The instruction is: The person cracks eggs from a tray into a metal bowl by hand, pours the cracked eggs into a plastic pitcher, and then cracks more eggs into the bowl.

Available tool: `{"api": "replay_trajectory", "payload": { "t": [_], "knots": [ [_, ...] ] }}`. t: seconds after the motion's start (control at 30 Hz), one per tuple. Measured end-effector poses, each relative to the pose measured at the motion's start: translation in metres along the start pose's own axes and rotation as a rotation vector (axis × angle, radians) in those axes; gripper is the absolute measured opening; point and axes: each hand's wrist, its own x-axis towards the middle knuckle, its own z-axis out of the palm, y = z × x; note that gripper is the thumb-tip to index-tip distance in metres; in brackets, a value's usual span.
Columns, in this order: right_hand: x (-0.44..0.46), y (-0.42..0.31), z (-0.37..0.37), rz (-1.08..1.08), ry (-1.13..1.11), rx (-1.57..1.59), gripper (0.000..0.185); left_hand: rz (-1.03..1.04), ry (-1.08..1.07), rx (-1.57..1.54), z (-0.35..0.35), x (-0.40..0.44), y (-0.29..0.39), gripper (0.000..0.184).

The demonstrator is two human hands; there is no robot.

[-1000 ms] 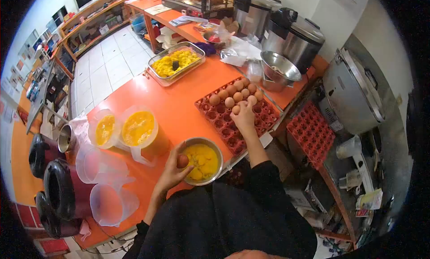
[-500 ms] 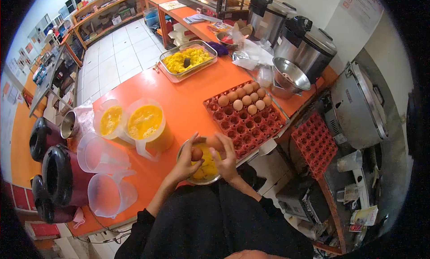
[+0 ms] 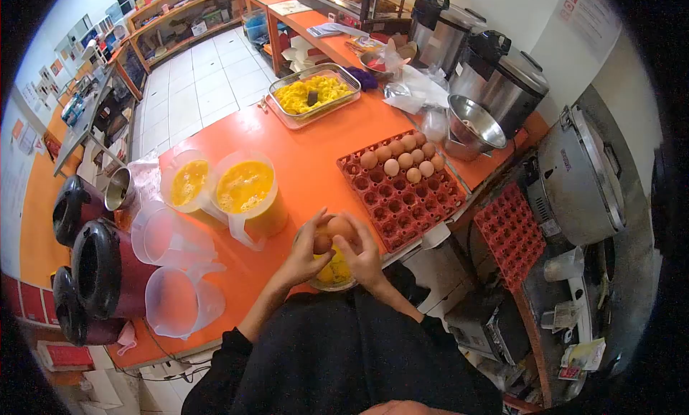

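My left hand (image 3: pixel 305 260) is closed around a brown egg (image 3: pixel 322 243). In my right hand (image 3: pixel 366 258) is another brown egg (image 3: pixel 339 227), touching or almost touching the first one. Both hands are above a bowl (image 3: pixel 336 288) at the table's near edge; cracked eggs with yellow yolks (image 3: pixel 332 271) lie inside it. My fingers and the eggs hide the bowl's far side. To the right, a red egg tray (image 3: pixel 384 212) has several whole eggs (image 3: pixel 406 160) at its far end and bare cups nearer me.
Two jugs of beaten egg (image 3: pixel 247 189) stand left of the bowl, near two translucent jugs (image 3: pixel 183 304) and dark lidded containers (image 3: pixel 108 271). A glass dish of yellow food (image 3: pixel 312 95) sits farther back. Steel bowls (image 3: pixel 476 122) and large cookers (image 3: pixel 495 81) are at the right.
My hands have drawn together, bringing the two eggs side by side over the bowl. The camera view has shifted slightly, so the table things appear a little farther right.
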Motion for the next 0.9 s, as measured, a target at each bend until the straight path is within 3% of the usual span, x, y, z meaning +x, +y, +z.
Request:
{"api": "replay_trajectory", "payload": {
  "t": [0.1, 0.2, 0.4, 0.5, 0.6, 0.7, 0.73, 0.83, 0.9],
  "knots": [
    [0.007, -0.015, -0.010, 0.357, -0.008, 0.433, 0.046, -0.006, -0.050, 0.022, -0.008, 0.000, 0.014, 0.079],
    [0.010, -0.015, -0.022, 0.497, -0.109, 0.573, 0.045, 0.008, -0.065, 0.047, -0.010, 0.003, 0.017, 0.076],
    [0.016, 0.007, -0.035, 0.300, -0.132, 0.234, 0.052, 0.033, -0.054, 0.026, -0.009, 0.001, 0.021, 0.068],
    [0.035, 0.015, -0.058, -0.094, 0.130, -0.598, 0.054, 0.008, -0.058, 0.000, -0.009, -0.003, 0.012, 0.066],
    [0.055, 0.010, -0.079, -0.021, 0.315, -0.787, 0.053, 0.018, -0.029, -0.014, -0.010, -0.004, 0.018, 0.068],
    [0.065, 0.017, -0.103, -0.024, 0.311, -1.107, 0.049, 0.024, 0.014, -0.046, -0.009, -0.004, 0.024, 0.071],
    [0.065, 0.016, -0.109, 0.058, 0.227, -1.128, 0.054, 0.023, 0.027, -0.057, -0.009, -0.003, 0.025, 0.073],
    [0.058, 0.012, -0.099, -0.202, 0.265, -1.288, 0.057, 0.063, 0.078, -0.068, -0.005, 0.000, 0.024, 0.073],
    [0.053, 0.008, -0.080, 0.037, -0.014, -0.732, 0.056, 0.105, 0.092, -0.038, -0.003, 0.003, 0.025, 0.073]
  ]
}}
